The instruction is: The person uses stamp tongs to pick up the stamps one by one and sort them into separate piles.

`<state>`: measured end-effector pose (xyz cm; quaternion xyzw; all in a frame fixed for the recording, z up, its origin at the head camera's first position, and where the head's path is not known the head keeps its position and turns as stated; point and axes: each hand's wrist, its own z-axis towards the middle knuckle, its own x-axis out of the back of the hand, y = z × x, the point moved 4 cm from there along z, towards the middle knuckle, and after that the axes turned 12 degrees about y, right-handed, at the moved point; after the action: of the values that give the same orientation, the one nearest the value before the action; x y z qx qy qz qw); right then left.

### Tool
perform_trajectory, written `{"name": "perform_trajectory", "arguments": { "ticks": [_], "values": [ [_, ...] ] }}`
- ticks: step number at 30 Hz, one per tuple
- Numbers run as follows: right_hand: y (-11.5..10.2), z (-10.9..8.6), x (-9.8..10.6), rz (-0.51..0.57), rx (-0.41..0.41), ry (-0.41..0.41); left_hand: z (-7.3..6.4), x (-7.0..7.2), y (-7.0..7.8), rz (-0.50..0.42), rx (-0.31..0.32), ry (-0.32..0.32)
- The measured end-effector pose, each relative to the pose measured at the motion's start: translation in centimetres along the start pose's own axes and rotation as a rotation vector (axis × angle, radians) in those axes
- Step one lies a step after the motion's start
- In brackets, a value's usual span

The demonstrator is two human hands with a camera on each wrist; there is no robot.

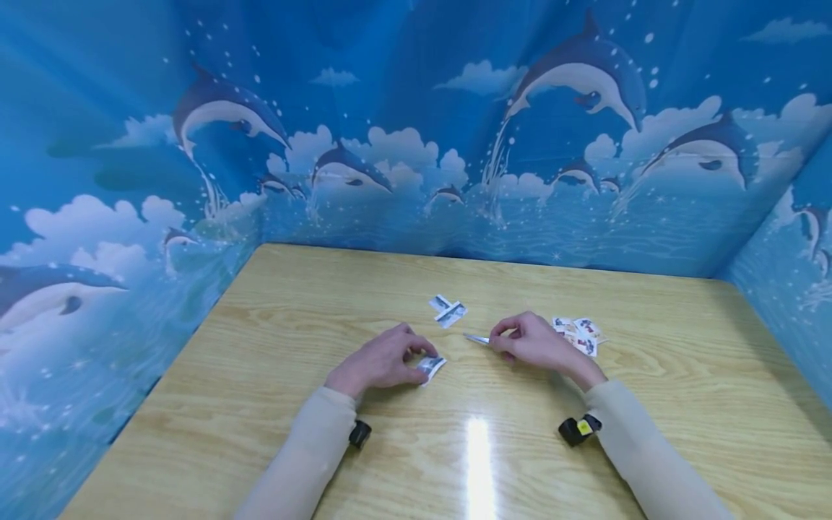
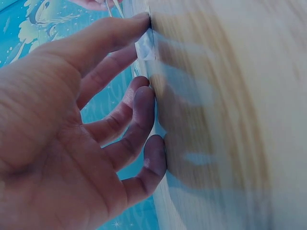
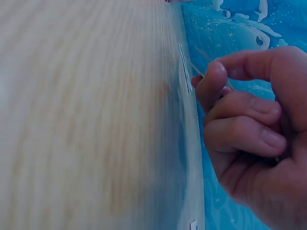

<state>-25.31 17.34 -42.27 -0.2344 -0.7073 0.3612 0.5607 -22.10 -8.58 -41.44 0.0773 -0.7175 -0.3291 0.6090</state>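
Observation:
My left hand (image 1: 388, 357) is low over the table, thumb and fingertips at the edges of a small picture card (image 1: 430, 367). In the left wrist view the fingers of that hand (image 2: 110, 110) are bent, with fingertips at the tabletop and the card partly hidden behind the thumb. My right hand (image 1: 534, 341) pinches a thin card (image 1: 477, 338) seen nearly edge-on, just above the table. In the right wrist view two thin edges stick out from the thumb and index finger of the right hand (image 3: 249, 110); how many cards it holds is unclear.
Two overlapping grey-blue picture cards (image 1: 450, 313) lie beyond the hands at the middle. Several cards with coloured pictures (image 1: 581, 338) lie in a loose pile just right of the right hand. The wooden table (image 1: 292, 310) meets a dolphin-printed curtain (image 1: 390, 202) at its back and sides.

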Motion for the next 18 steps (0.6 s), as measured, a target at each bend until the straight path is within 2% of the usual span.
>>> {"name": "perform_trajectory", "arguments": {
  "ticks": [3,13,18],
  "values": [
    [0.0,-0.5,-0.2,0.013,-0.001,-0.026,0.0,-0.1,0.0,0.002,0.001,0.000],
    [-1.4,-1.9,-1.7,0.003,0.101,-0.125,0.2,0.3,0.0,0.003,0.007,0.011],
    [-1.7,-2.2,-2.3,0.010,0.135,-0.159,0.1,0.1,0.0,-0.008,0.014,0.000]
  ]
}}
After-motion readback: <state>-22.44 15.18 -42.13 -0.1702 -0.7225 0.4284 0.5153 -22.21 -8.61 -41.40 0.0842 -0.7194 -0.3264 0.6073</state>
